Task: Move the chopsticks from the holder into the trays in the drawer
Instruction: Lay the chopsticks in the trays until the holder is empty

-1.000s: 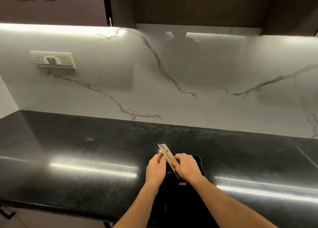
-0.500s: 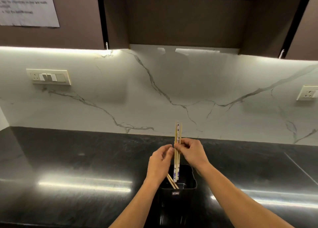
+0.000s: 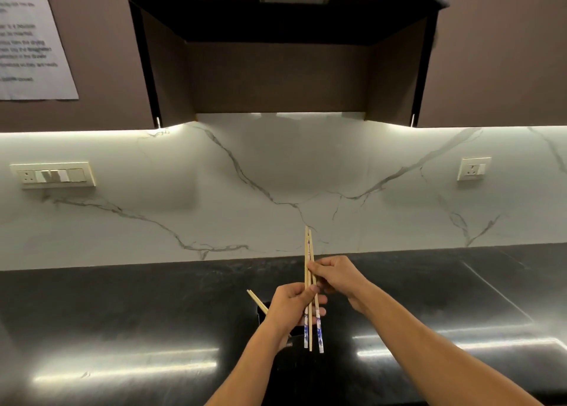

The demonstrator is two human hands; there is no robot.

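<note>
A bundle of chopsticks point(image 3: 310, 286) stands nearly upright in the air above the black counter point(image 3: 122, 307), held in both hands. They are pale wood with blue-and-white patterned ends pointing down (three sticks can be made out, though there may be more behind the fingers). Their plain tips rise in front of the white marble backsplash point(image 3: 214, 191).

The left hand point(image 3: 291, 307) is wrapped around the middle of the bundle, thumb pressed across the front of the sticks. The right hand point(image 3: 336, 278) pinches the same bundle a little higher, between fingertips and thumb, just beside the left hand and touching it.

Below and behind the left hand sits the dark holder point(image 3: 260, 313), mostly hidden by the wrist. Two more chopsticks point(image 3: 256, 300) lean out of it, tilted up and to the left, apart from the held bundle.

On the backsplash are a switch plate point(image 3: 53, 175) on the left and a single socket point(image 3: 474, 168) on the right. Above hang brown cabinets with a dark hood point(image 3: 282, 13) between them, and a printed sheet point(image 3: 30, 37) is stuck to the left cabinet door; its text is too blurred to read.
</note>
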